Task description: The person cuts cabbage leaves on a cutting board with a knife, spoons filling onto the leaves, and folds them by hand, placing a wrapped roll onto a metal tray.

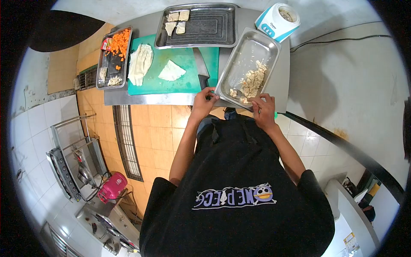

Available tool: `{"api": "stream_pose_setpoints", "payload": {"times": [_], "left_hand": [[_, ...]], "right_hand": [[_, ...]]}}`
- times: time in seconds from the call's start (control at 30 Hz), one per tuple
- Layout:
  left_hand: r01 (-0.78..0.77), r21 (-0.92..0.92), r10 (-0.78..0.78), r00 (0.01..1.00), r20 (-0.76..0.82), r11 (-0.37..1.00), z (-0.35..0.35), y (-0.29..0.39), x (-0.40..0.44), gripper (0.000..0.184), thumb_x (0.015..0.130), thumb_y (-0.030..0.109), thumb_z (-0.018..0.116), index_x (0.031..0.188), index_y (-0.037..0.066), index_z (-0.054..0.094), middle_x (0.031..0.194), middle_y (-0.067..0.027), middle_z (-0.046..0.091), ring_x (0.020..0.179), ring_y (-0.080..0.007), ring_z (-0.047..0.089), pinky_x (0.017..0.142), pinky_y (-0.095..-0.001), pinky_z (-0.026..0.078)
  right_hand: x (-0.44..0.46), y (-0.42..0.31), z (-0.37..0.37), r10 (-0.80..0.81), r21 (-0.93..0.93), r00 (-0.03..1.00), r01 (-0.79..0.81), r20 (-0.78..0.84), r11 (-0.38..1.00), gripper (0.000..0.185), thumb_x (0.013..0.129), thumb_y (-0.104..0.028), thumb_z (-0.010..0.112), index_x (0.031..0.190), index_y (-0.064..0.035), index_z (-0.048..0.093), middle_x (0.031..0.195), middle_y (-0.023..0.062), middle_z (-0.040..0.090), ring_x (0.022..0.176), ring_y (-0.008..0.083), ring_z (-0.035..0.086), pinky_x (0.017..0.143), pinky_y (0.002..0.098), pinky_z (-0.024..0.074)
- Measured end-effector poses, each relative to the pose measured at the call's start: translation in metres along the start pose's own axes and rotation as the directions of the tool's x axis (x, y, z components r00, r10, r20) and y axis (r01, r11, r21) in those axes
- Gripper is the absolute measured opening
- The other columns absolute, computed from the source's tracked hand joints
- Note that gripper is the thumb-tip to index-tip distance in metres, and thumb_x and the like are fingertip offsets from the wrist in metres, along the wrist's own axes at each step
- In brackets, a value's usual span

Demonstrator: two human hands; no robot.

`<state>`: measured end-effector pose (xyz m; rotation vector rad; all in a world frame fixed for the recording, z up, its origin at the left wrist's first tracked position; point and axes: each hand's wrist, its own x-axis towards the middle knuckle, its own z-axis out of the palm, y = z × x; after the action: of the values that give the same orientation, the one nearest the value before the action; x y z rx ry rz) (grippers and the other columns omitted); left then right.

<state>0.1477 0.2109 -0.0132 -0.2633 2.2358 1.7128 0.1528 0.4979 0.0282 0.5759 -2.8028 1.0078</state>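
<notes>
My left hand (204, 103) grips the near left corner of a deep metal tray (233, 55), with thumb and fingers closed at its rim. Pale crumbly mash (253, 79) lies heaped in the tray's near right half. At the near right rim, my right hand (263, 108) is closed on what looks like a small metal spoon (240, 92), its end in the mash and its handle mostly hidden by my fingers. Beside my left hand, a knife (200, 64) rests on the green cutting board (150, 88), blade pointing away and black handle towards me.
Folded pale dough sheet (140, 64) and a smaller dough piece (172, 71) lie on the board. Behind stands a dark tray (209, 32) with several dough squares. A tray (100, 70) at left holds diced carrot (121, 43). A white-blue appliance (267, 25) stands back right.
</notes>
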Motion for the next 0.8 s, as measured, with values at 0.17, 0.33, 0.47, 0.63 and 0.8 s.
{"api": "stream_pose_setpoints", "payload": {"times": [0.17,0.33,0.47,0.63,0.8], "left_hand": [[0.008,-0.018,-0.008,1.000,-0.027,1.000,0.003,-0.004,0.004,0.036,0.091,0.008,0.078,0.126,0.000,0.071,0.087,-0.0082,0.072,0.081,-0.0140,0.065,0.075,-0.0322,0.051],[0.046,0.009,-0.046,0.999,-0.006,0.999,-0.002,0.006,0.002,0.036,0.091,0.009,0.079,0.125,0.000,0.071,0.087,-0.0087,0.073,0.082,-0.0146,0.067,0.075,-0.0326,0.052],[0.026,-0.002,-0.026,1.000,-0.014,1.000,-0.001,0.008,0.000,0.036,0.090,0.008,0.078,0.124,0.000,0.071,0.087,-0.0084,0.073,0.082,-0.0154,0.068,0.074,-0.0325,0.051],[0.050,-0.008,-0.050,0.999,-0.006,0.999,-0.002,0.011,-0.001,0.036,0.090,0.007,0.079,0.124,0.000,0.071,0.088,-0.0090,0.074,0.082,-0.0162,0.069,0.074,-0.0328,0.051],[-0.059,0.061,0.062,0.996,-0.057,0.996,0.002,0.011,0.000,0.034,0.090,0.007,0.079,0.122,0.000,0.072,0.087,-0.0086,0.073,0.081,-0.0147,0.066,0.073,-0.0332,0.050]], "right_hand": [[0.010,-0.012,0.005,0.183,0.066,0.983,-0.184,0.017,0.981,0.031,0.110,-0.025,0.050,0.103,-0.0096,0.077,0.096,0.0090,0.075,0.099,0.0316,0.062,0.087,0.0466,0.0437],[0.033,-0.001,0.011,0.510,0.373,0.839,-0.542,0.188,0.753,0.046,0.115,-0.028,0.040,0.102,-0.0009,0.075,0.098,0.0132,0.077,0.099,0.0282,0.069,0.093,0.0419,0.0498],[0.036,0.009,0.012,0.584,0.409,0.801,-0.580,0.132,0.704,0.046,0.116,-0.029,0.041,0.105,-0.0008,0.075,0.100,0.0115,0.078,0.096,0.0292,0.070,0.092,0.0417,0.0514],[0.026,0.012,0.019,0.104,-0.011,0.995,-0.104,-0.003,0.994,0.037,0.113,-0.026,0.046,0.107,-0.0081,0.078,0.100,0.0088,0.074,0.102,0.0320,0.059,0.096,0.0449,0.0420],[0.016,0.008,0.017,0.199,0.064,0.979,-0.201,0.040,0.978,0.038,0.113,-0.026,0.046,0.108,-0.0093,0.079,0.101,0.0089,0.071,0.106,0.0323,0.057,0.098,0.0455,0.0403]]}}
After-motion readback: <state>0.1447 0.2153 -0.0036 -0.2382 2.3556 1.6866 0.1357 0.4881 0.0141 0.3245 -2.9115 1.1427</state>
